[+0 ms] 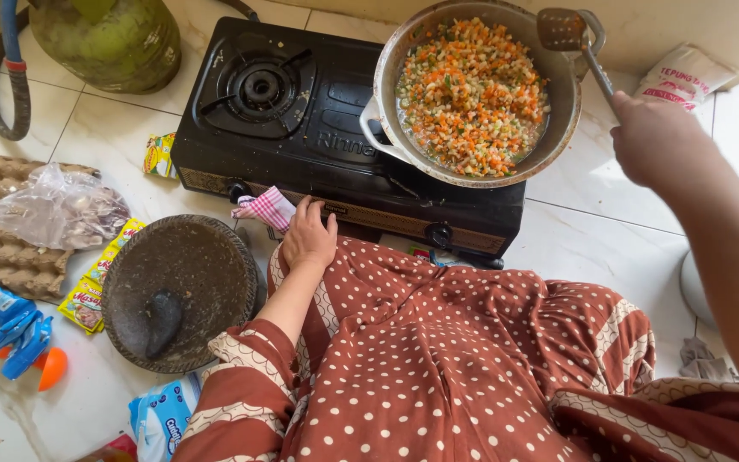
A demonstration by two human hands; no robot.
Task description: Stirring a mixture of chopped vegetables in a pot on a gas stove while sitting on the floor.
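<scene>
A metal wok (387,85) full of diced orange, green and white vegetables (472,94) sits on the right burner of a black two-burner stove (335,111) on the tiled floor. My right hand (656,137) grips the handle of a slotted metal spatula (568,32), whose blade rests on the wok's far right rim. My left hand (308,235) lies on my knee, on brown polka-dot cloth, just in front of the stove's front panel and beside a pink checked cloth (268,208). Its fingers are loosely apart and hold nothing.
A stone mortar with pestle (177,291) sits at my left. Further left lie an egg carton (2,231), a plastic bag (57,210) and seasoning sachets (96,282). A green gas cylinder (109,38) stands at top left. A white flour packet (682,77) lies right of the wok.
</scene>
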